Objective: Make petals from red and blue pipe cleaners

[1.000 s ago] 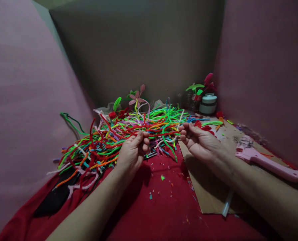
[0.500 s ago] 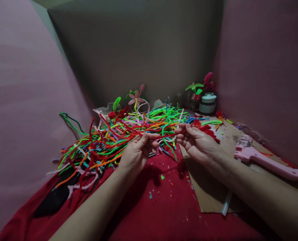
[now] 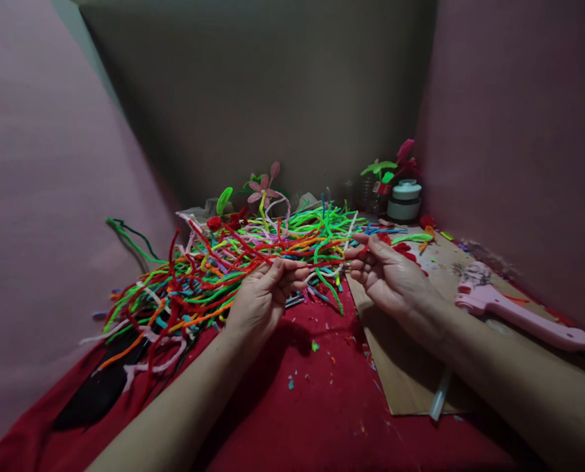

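Both hands have drawn closer together since a second ago, and the left thumb, then tucked into a fist, now lies out over the fingertips.

The left hand (image 3: 265, 295) is curled loosely, thumb and forefinger pressed together on a red strand (image 3: 359, 252) at the near edge of the pile of pipe cleaners (image 3: 233, 255). The right hand (image 3: 391, 278), palm turned up and fingers folded in, pinches the other end of what looks like the same strand. Its run between the two hands is hard to follow against the tangle behind it.

The pile spreads across the red cloth (image 3: 322, 406) from the far middle toward the near left. To the right lie a cardboard sheet (image 3: 410, 373), a pink glue gun (image 3: 513, 316) and a clear glue stick (image 3: 437, 396). A white jar (image 3: 404, 200) stands at the far right beside a pipe-cleaner flower (image 3: 265, 187).

Working one strand free of such a tangle seems to call for a fingertip grip close to its ends and a slow, level pull toward the body. That way neighbouring strands should slip off rather than drag along.
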Demonstrator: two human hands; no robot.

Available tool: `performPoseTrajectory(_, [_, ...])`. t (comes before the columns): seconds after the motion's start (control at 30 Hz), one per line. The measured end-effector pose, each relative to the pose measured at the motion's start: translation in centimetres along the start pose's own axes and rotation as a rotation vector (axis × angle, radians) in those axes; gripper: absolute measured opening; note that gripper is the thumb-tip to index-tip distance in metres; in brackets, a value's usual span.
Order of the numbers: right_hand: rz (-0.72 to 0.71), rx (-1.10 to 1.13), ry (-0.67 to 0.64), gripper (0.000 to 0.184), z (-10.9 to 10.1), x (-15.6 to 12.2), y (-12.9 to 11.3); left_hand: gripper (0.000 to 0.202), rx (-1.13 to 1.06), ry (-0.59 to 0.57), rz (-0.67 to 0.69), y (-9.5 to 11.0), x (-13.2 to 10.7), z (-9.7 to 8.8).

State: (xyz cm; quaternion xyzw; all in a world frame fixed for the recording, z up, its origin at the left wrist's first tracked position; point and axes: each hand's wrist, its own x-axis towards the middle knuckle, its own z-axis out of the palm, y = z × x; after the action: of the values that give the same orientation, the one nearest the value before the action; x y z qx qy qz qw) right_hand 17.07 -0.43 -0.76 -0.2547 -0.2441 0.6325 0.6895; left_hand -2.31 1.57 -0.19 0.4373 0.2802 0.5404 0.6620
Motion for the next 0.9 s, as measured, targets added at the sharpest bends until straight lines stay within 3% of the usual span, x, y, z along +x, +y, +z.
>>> performPoseTrajectory(0.17, [0.025, 0.019, -0.002, 0.036, 0.38, -0.17, -0.29, 0.014, -0.059, 0.001, 0.028, 0.24, 0.64, -0.73])
performPoseTrajectory(0.5, [0.015, 0.017, -0.018, 0.031, 0.47, -0.48, -0.16, 0.017, -0.054, 0.042, 0.028, 0.70, 0.89, -0.85])
performPoseTrajectory(0.9, [-0.026, 0.041, -0.011, 0.009, 0.64, -0.59, 0.03, 0.020, 0.012, 0.170, -0.031, 0.63, 0.93, -0.84])
